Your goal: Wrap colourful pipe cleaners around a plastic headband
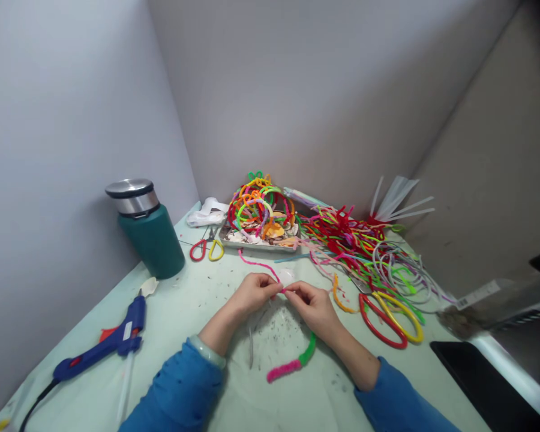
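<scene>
Both of my hands meet over the middle of the table, pinching a thin pink pipe cleaner (pixel 260 264). My left hand (pixel 257 294) grips it between thumb and fingertips, and one length trails away toward the tray. My right hand (pixel 314 307) pinches it close beside the left fingertips. Just what lies between the two pinches is too small to make out. Below the right hand, a thicker pink and green fuzzy piece (pixel 292 365) rests on the table, its upper end hidden behind the wrist. A thin grey strand (pixel 251 348) lies near my left wrist.
A metal tray (pixel 256 245) holds coiled colourful pipe cleaners. More pipe cleaners (pixel 346 237) heap at the right, beside large red-and-yellow-handled scissors (pixel 389 321). Smaller scissors (pixel 207 247), a green bottle (pixel 150 237) and a blue glue gun (pixel 112 342) stand or lie left. Walls enclose the table's back.
</scene>
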The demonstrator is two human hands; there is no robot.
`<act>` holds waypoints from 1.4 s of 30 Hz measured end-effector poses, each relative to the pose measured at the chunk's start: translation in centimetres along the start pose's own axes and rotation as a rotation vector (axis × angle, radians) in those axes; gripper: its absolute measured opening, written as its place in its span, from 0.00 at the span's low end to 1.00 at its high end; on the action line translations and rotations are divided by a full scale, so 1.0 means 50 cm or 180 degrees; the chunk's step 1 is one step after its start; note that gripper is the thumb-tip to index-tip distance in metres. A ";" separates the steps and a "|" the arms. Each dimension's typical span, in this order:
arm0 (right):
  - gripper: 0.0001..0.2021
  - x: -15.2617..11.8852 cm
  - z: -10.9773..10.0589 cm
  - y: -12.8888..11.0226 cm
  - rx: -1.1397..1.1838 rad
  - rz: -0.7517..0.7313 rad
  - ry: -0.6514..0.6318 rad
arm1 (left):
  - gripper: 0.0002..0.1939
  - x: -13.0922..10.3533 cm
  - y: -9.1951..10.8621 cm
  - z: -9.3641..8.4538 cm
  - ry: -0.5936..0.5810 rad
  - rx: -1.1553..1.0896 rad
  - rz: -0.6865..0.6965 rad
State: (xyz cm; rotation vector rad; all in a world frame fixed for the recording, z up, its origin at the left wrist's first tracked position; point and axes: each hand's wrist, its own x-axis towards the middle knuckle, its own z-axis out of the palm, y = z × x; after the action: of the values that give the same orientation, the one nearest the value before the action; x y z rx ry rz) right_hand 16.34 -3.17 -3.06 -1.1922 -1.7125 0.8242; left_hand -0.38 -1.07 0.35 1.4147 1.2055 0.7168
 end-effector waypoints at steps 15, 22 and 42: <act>0.11 -0.001 -0.001 0.002 0.0135 0.0004 0.0146 | 0.16 -0.004 0.005 0.007 0.0101 -0.0229 -0.0062; 0.11 0.007 -0.005 -0.005 0.0349 0.0255 0.0349 | 0.02 0.001 -0.005 -0.001 0.0693 0.1153 0.1451; 0.13 0.002 -0.004 0.001 0.0251 0.0053 0.0346 | 0.11 -0.005 -0.008 0.007 0.0661 0.1831 0.2014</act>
State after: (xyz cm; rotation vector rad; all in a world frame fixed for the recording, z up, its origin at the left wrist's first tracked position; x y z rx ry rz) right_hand 16.53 -3.03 -2.99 -1.1779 -1.5704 0.8147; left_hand -0.26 -1.46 -0.09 2.3023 1.1733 1.0109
